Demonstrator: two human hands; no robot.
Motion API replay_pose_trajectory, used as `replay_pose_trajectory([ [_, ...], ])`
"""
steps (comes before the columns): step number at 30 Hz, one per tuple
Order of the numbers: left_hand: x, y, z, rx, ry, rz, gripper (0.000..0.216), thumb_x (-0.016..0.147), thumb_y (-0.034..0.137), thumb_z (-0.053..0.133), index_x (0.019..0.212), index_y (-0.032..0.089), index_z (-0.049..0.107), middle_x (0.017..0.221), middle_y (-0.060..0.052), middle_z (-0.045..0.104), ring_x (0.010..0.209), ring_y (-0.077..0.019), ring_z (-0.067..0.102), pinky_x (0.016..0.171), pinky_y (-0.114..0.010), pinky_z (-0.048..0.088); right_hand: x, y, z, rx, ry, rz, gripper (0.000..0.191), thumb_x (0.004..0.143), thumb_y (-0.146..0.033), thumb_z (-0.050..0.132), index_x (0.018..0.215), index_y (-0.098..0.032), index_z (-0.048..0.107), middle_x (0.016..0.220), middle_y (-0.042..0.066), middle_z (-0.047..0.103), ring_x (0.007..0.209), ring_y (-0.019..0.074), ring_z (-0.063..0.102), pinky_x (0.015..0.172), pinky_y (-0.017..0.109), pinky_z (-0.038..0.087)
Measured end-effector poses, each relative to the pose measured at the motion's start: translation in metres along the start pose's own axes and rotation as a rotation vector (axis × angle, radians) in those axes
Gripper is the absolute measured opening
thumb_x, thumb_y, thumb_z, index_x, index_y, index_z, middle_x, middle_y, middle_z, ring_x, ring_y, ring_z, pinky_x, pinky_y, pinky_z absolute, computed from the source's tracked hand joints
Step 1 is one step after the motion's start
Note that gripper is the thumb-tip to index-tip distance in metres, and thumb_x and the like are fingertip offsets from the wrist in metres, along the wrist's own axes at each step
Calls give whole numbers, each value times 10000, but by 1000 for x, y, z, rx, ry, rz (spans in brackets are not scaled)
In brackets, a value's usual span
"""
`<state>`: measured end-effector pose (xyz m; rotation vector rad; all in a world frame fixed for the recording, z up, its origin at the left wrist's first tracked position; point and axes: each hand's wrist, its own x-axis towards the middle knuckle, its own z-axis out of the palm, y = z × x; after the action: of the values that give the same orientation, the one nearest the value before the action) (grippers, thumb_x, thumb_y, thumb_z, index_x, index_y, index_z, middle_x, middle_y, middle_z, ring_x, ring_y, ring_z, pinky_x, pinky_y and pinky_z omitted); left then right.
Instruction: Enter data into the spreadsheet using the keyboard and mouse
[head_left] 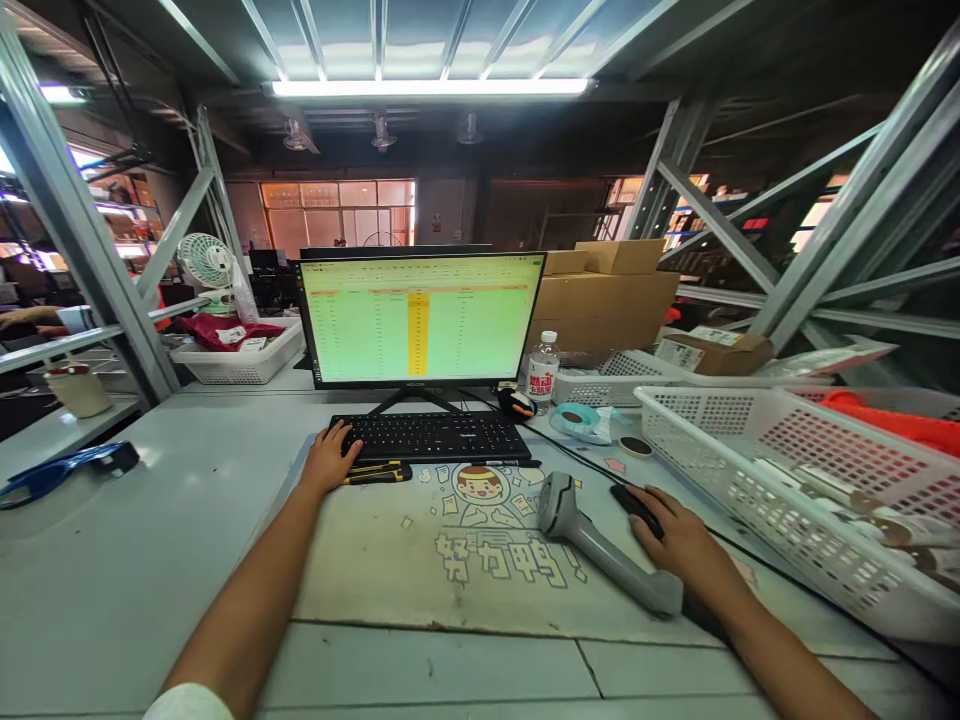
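Observation:
My left hand [330, 457] rests with its fingers on the left end of a black keyboard [439, 437], fingers curled loosely and holding nothing. My right hand [675, 538] lies over a black computer mouse [634, 503], fingers wrapped on it. A grey barcode scanner [600, 545] lies on the printed desk mat [420, 560] just left of my right hand. Behind the keyboard a monitor [420, 318] shows a green spreadsheet with a yellow column. A yellow-and-black utility knife [379, 472] lies beside my left hand.
A large white mesh basket [787, 490] fills the right side. A water bottle [542, 372], tape roll [581, 418], cardboard boxes [607, 295] and a second basket [240, 365] with red cloth stand behind. Blue scissors [60, 470] lie far left. Metal rack posts flank the desk.

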<state>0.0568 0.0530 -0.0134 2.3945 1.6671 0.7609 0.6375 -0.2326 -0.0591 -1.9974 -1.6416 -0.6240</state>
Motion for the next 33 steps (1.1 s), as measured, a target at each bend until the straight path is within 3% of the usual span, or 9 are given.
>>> replay_pose_trajectory([
  [8, 2, -4, 3, 33, 0, 17, 626, 1036, 579, 394, 1533, 231, 545, 1688, -55, 422, 1533, -347, 390, 1268, -480, 340, -1, -5, -3, -21, 11, 25, 556, 998, -480, 393, 1369, -184, 683, 1380, 183, 649, 1181, 341, 675, 1029, 567, 570],
  [15, 2, -1, 0, 19, 5, 9, 609, 1035, 555, 416, 1526, 221, 553, 1681, -52, 434, 1532, -349, 389, 1283, -483, 320, -2, -6, -3, -41, 9, 24, 541, 988, -469, 417, 1374, -192, 676, 1371, 165, 654, 1190, 320, 675, 1038, 520, 572],
  [25, -3, 6, -6, -17, 9, -19, 588, 1041, 524, 454, 1524, 204, 560, 1674, -46, 446, 1534, -338, 391, 1298, -455, 301, 2, -5, -4, 67, 6, -12, 552, 946, -526, 455, 1340, -219, 690, 1359, 150, 669, 1191, 343, 686, 1006, 536, 592],
  [30, -3, 6, -7, -77, 89, -29, 507, 1035, 467, 497, 1404, 160, 662, 1576, -103, 563, 1459, -326, 500, 1264, -449, 366, 3, -6, -7, 72, -9, -33, 578, 967, -548, 434, 1355, -203, 688, 1379, 162, 667, 1181, 352, 697, 985, 538, 605],
  [33, -1, 1, -8, -226, 170, -115, 384, 1011, 334, 531, 1297, 169, 725, 1475, -117, 650, 1372, -309, 594, 1212, -439, 435, 3, -6, -9, 52, -25, -47, 571, 985, -550, 421, 1359, -219, 697, 1385, 151, 673, 1139, 347, 718, 913, 509, 638],
])
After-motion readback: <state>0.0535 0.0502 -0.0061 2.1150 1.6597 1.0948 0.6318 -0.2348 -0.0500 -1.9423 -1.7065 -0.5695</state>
